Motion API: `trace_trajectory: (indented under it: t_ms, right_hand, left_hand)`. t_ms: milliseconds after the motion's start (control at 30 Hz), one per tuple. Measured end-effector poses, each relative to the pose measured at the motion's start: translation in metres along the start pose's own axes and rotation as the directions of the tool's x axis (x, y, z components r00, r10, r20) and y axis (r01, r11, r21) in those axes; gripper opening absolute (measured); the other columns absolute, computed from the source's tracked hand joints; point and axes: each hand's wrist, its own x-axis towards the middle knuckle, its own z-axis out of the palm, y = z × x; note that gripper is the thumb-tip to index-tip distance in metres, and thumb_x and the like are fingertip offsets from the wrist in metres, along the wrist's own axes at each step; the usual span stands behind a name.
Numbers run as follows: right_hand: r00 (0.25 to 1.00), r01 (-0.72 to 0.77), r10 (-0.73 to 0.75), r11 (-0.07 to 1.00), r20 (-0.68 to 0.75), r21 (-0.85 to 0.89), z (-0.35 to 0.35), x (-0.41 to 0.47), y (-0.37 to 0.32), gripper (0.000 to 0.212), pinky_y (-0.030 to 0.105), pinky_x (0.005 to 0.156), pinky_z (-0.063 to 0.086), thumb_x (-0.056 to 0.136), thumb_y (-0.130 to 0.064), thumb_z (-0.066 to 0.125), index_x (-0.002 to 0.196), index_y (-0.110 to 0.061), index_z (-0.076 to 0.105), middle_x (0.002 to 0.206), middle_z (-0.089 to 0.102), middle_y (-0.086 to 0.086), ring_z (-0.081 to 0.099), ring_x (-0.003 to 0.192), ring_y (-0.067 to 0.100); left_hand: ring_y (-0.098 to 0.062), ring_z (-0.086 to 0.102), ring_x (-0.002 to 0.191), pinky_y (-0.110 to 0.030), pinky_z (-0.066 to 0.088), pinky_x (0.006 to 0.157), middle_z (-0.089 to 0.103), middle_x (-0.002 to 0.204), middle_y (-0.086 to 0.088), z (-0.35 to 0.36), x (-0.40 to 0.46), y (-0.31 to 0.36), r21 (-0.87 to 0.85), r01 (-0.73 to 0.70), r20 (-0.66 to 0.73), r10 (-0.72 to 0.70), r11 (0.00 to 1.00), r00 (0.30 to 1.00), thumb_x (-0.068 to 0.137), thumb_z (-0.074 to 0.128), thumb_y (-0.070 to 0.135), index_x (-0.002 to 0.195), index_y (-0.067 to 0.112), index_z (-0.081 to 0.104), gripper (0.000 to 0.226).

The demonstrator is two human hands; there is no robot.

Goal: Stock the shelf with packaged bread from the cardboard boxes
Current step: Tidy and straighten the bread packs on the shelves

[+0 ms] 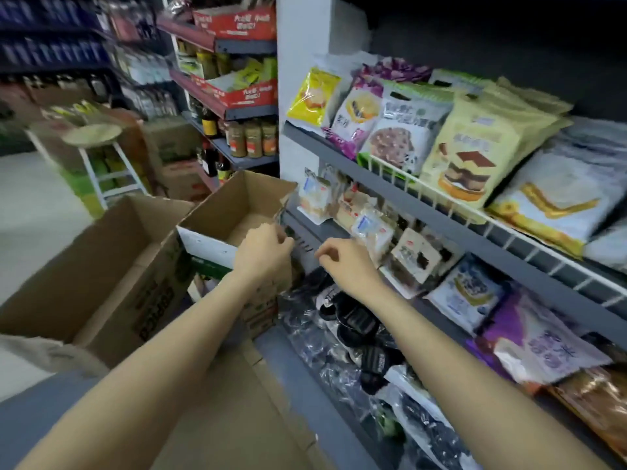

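Both bare forearms reach forward from the bottom of the head view toward the front edge of a grey shelf. Left hand has its fingers curled at the corner of an open cardboard box, apparently pinching a thin clear piece of wrapping there, though blur keeps me from telling exactly what it has. Right hand hovers just beside the shelf edge with fingers curled in; whether they pinch anything cannot be told. That box shows a bare bottom where visible. A second, larger cardboard box stands to its left, flaps open. Small packaged bread lies in a row on the middle shelf just beyond the right hand, with more clear-wrapped dark packs on the shelf below the right forearm. Larger bread bags stand tilted on the upper shelf behind a white wire rail. A white stool stands in the aisle at left, near shelves of bottled sauces.
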Motion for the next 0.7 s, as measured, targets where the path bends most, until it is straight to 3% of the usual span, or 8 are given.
trace_trajectory:
  t_ms: [100, 200, 333, 467, 600, 633, 700]
  right_hand:
    - [0.995, -0.024, 0.022, 0.999, 0.096, 0.023, 0.048, 0.068, -0.016, 0.022, 0.032, 0.091, 0.048, 0.096, -0.015, 0.050, 0.112, -0.013, 0.064, 0.115, 0.066, 0.003, 0.060, 0.107, 0.020]
    - [0.983, -0.060, 0.049, 0.997, 0.178, 0.058, 0.095, 0.144, -0.022, 0.025, 0.027, 0.089, 0.044, 0.096, -0.016, 0.052, 0.119, -0.011, 0.061, 0.123, 0.061, 0.004, 0.056, 0.113, 0.019]
    - [0.944, -0.177, 0.140, 0.979, 0.300, 0.102, 0.152, 0.253, -0.020, 0.027, 0.031, 0.093, 0.047, 0.096, -0.019, 0.051, 0.122, -0.011, 0.058, 0.127, 0.058, 0.003, 0.055, 0.114, 0.020]
    - [0.901, -0.328, 0.257, 0.931, 0.348, 0.160, 0.197, 0.353, -0.013, 0.025, 0.036, 0.095, 0.046, 0.096, -0.015, 0.049, 0.119, -0.008, 0.057, 0.123, 0.060, 0.009, 0.059, 0.111, 0.024]
    - [0.788, -0.500, 0.399, 0.859, 0.468, 0.110, 0.245, 0.418, 0.001, 0.027, 0.029, 0.083, 0.039, 0.099, -0.018, 0.045, 0.125, -0.011, 0.045, 0.107, 0.053, 0.006, 0.054, 0.097, 0.023]
    - [0.738, -0.556, 0.445, 0.827, 0.507, 0.084, 0.255, 0.428, 0.004, 0.029, 0.031, 0.086, 0.039, 0.099, -0.019, 0.044, 0.128, -0.013, 0.043, 0.110, 0.054, 0.008, 0.054, 0.100, 0.024]
    - [0.625, -0.704, 0.550, 0.704, 0.554, 0.094, 0.277, 0.443, 0.010, 0.038, 0.034, 0.095, 0.041, 0.101, -0.017, 0.041, 0.137, -0.004, 0.039, 0.134, 0.049, 0.016, 0.048, 0.123, 0.029]
  left_hand:
    - [-0.033, 0.065, 0.076, -0.045, 0.055, 0.069, 0.070, 0.082, -0.019, -0.011, 0.059, -0.061, 0.005, 0.078, 0.033, -0.078, 0.997, 0.996, 0.091, 0.048, 0.024, 0.077, 0.002, 0.062, 0.030]
    - [-0.036, 0.066, 0.081, -0.040, 0.052, 0.064, 0.069, 0.088, -0.025, -0.017, 0.126, -0.115, 0.030, 0.169, 0.076, -0.171, 0.985, 0.982, 0.088, 0.048, 0.019, 0.075, 0.004, 0.056, 0.022]
    - [-0.034, 0.064, 0.086, -0.038, 0.051, 0.073, 0.067, 0.086, -0.018, -0.010, 0.223, -0.176, 0.129, 0.241, 0.145, -0.259, 0.962, 0.955, 0.088, 0.049, 0.023, 0.086, -0.001, 0.063, 0.028]
    - [-0.034, 0.059, 0.090, -0.031, 0.042, 0.069, 0.067, 0.097, -0.020, 0.009, 0.307, -0.221, 0.204, 0.278, 0.240, -0.324, 0.939, 0.915, 0.089, 0.050, 0.023, 0.090, -0.001, 0.064, 0.028]
    - [-0.036, 0.058, 0.105, -0.033, 0.044, 0.078, 0.063, 0.112, -0.021, 0.034, 0.364, -0.262, 0.243, 0.358, 0.381, -0.428, 0.901, 0.820, 0.093, 0.051, 0.026, 0.106, -0.004, 0.061, 0.034]
    - [-0.036, 0.058, 0.108, -0.033, 0.045, 0.080, 0.062, 0.116, -0.021, 0.043, 0.376, -0.273, 0.247, 0.388, 0.411, -0.458, 0.888, 0.788, 0.093, 0.051, 0.026, 0.112, -0.005, 0.058, 0.037]
    - [-0.034, 0.056, 0.114, -0.034, 0.046, 0.087, 0.058, 0.124, -0.020, 0.055, 0.392, -0.286, 0.267, 0.431, 0.472, -0.507, 0.862, 0.721, 0.095, 0.050, 0.025, 0.121, -0.005, 0.053, 0.040]
